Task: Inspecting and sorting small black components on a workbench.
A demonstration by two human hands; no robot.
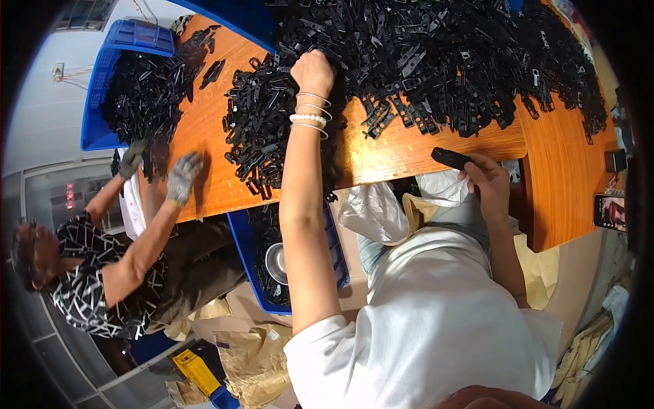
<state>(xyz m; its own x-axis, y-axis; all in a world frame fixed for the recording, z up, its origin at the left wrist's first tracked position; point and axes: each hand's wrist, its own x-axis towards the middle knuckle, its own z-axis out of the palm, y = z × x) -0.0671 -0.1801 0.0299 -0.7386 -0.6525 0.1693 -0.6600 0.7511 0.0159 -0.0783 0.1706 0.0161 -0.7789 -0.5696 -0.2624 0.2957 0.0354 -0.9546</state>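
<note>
One head-worn fisheye looks steeply down, close over the orange table (402, 153).

Orange wooden table (402, 153) heaped with black plastic clips (443, 61).

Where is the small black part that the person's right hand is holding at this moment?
In the head view, the small black part is right of centre, pinched in the right hand at the near edge of the wooden table, just below the big black pile.

White short-sleeved shirt (436, 307); bare forearms; pearl and thin bangle bracelets (310, 112) on left wrist.
</note>
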